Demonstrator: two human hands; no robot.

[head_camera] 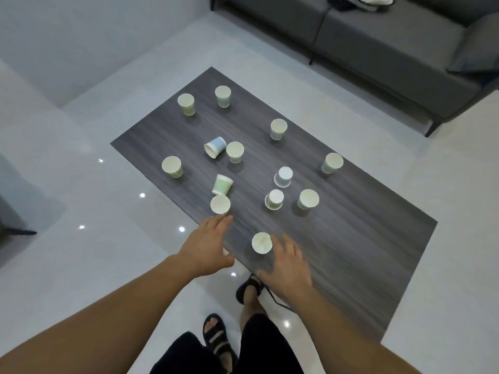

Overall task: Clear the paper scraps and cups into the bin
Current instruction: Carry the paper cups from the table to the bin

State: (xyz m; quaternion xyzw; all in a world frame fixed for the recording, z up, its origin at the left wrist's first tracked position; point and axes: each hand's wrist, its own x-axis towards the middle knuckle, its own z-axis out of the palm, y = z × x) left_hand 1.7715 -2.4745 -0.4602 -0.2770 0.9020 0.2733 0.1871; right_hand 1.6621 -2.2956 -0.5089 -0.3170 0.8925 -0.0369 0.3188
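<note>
Several small paper cups, green and blue, are scattered over a dark wood-grain table [351, 238]. Most stand upright, a blue cup [215, 147] and a green cup [222, 184] lie tipped over, and two near the middle are upside down. My left hand [208, 244] is open at the table's near-left edge, its fingertips just short of an upright cup [220, 204]. My right hand [289, 265] is open beside the nearest upright cup [261, 242], fingers close to its right side. No bin and no paper scraps are in view.
A grey sofa [378, 41] stands beyond the table with a dark and white cloth [359, 2] on it. Glossy pale floor tiles [81, 184] surround the table. My sandalled feet [216, 338] are at the table's near corner.
</note>
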